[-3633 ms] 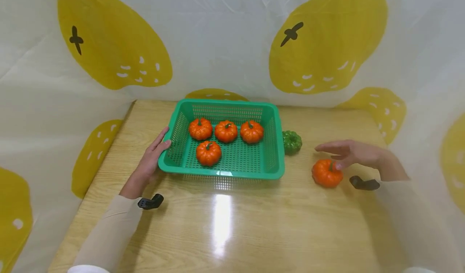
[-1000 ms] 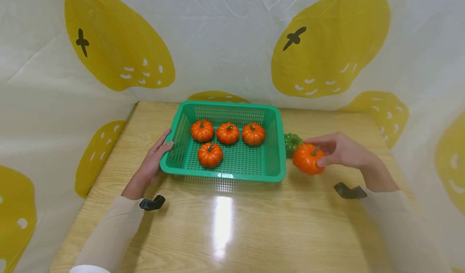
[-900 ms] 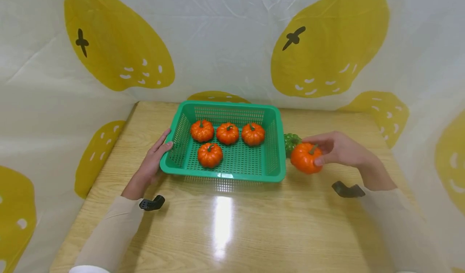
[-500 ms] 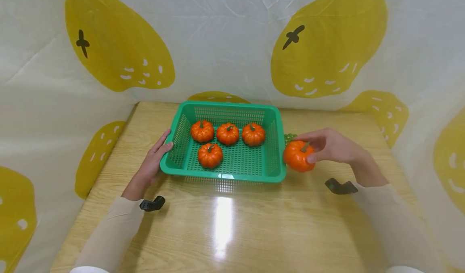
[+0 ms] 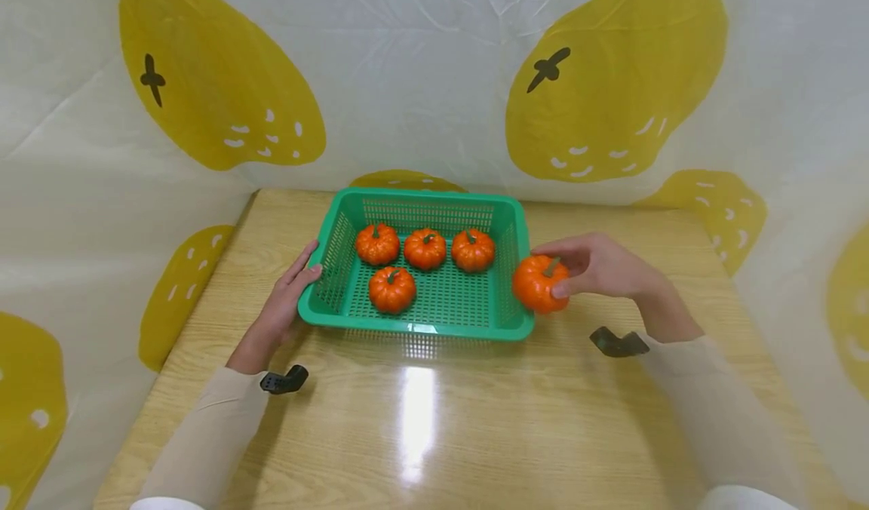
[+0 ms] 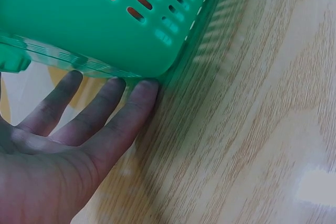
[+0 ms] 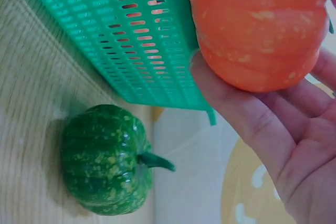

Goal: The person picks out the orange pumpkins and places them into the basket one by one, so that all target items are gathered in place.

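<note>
My right hand [image 5: 600,268] grips a small orange pumpkin [image 5: 536,285] with a green stem, thumb on the near side. The pumpkin is raised over the right rim of a green plastic basket [image 5: 421,330]. My left hand [image 5: 285,295] touches the basket's left end; in the left wrist view its fingers [image 6: 113,121] are nearly straight, with tips against the outer wall. Inside the basket sit several similar orange pumpkins, three in a back row and one pumpkin [image 5: 392,290] in front. A green pumpkin [image 7: 107,161] stands on the table outside the basket's right side, hidden in the head view.
The basket stands on a wooden table [image 5: 339,434] near its back edge. Behind and beside the table hangs a white sheet [image 5: 414,95] printed with large yellow fruit. Each wrist carries a black camera mount [image 5: 284,379].
My right hand has taken hold of the orange pumpkin, lifted it and carried it left to the basket's right rim, covering the green pumpkin. My left hand stays at the basket's left end.
</note>
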{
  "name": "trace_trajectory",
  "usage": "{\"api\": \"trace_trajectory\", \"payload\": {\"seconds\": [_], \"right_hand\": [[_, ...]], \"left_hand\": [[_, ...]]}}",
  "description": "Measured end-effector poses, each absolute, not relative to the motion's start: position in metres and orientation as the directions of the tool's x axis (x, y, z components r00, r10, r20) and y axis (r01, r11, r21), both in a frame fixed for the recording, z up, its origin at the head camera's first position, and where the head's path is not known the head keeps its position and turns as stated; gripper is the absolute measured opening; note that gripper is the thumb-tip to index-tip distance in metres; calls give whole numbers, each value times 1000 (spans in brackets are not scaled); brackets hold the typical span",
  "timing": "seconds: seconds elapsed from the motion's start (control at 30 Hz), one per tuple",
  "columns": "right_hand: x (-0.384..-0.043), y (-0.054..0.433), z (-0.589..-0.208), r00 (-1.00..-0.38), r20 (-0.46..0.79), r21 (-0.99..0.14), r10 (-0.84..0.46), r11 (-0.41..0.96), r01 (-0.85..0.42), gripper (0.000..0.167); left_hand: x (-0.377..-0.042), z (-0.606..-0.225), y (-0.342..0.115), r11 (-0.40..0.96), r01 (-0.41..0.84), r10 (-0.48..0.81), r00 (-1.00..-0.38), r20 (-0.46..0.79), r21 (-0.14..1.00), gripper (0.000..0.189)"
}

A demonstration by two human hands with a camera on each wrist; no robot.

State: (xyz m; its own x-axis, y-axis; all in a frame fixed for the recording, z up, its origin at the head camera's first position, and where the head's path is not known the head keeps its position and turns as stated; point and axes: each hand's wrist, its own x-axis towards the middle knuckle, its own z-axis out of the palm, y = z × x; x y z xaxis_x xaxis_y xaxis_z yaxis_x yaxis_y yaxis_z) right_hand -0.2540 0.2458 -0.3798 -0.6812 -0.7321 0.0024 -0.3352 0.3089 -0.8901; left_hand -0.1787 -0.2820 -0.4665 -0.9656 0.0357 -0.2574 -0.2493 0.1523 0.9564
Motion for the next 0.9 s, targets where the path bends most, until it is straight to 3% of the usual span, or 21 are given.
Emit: {"api": "trace_trajectory", "payload": {"seconds": [0.5,0.9], "right_hand": [[-251,229,-373,-736,21,-855,-677,369,-365,57],[-251,212,-371,-763,-19,-859,-646,400,-318,57]], "left_hand": [[-177,-466,-283,166,-255,28,-964,-263,953,61],[-177,-465,-282,177,-262,21,-963,-270,949,62]]}}
